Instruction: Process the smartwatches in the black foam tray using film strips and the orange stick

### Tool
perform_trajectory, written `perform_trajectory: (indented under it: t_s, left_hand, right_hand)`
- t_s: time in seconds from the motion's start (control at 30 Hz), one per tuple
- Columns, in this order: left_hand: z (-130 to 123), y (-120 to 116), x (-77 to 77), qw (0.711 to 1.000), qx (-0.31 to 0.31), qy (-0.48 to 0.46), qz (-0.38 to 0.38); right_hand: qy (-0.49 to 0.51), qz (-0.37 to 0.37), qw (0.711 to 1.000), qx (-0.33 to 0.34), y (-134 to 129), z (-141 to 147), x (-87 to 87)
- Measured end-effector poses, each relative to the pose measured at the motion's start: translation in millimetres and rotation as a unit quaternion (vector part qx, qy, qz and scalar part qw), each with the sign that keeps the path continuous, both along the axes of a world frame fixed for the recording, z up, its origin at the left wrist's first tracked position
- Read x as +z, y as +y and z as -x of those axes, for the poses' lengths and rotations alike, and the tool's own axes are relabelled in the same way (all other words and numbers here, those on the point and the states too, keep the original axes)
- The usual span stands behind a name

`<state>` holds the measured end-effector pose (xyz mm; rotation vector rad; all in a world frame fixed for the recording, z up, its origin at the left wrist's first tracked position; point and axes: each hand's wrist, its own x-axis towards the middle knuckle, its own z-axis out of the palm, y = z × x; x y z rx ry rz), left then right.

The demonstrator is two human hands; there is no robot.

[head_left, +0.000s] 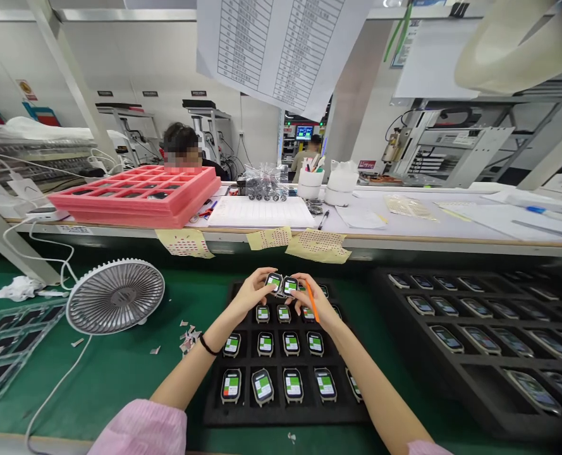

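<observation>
Over the far part of a black foam tray (285, 414), my left hand (253, 292) grips a watch body (274, 282) with a lit screen. Beside it, my right hand (315, 302) has its fingers round a second watch body (290, 286), and an orange stick-like tool (311, 301) lies along that hand. The two watches are held side by side, screens up. Below them, rows of lit watches (293, 384) with green and white screens sit in the tray's compartments. My right forearm hides part of the tray's right side.
A second black tray of watches (489, 366) lies at the right. On the left are a grey fan (116, 296), paper scraps (189, 339) and a clear tray (19, 341). A red foam tray (162, 212) rests on the shelf ahead; people sit beyond.
</observation>
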<state>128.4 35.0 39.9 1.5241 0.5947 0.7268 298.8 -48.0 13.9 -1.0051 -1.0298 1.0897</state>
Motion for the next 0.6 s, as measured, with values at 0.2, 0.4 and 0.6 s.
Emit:
perform_trajectory:
  t_s: [0.2, 0.4, 0.6]
  left_hand:
    - [-7.5, -3.6, 2.2, 0.999, 0.051, 0.013, -0.003]
    - [-8.2, -7.8, 5.6, 1.000, 0.004, 0.012, 0.013]
    - [-8.7, -10.2, 5.8, 1.000, -0.023, 0.007, 0.001]
  right_hand:
    - [-0.015, -0.008, 1.000, 0.002, -4.2, -2.3, 1.0]
    - [-0.034, 0.009, 0.997, -0.064, -4.8, -4.2, 0.5]
    - [-0.013, -0.011, 0.999, -0.040, -7.8, -4.4, 0.0]
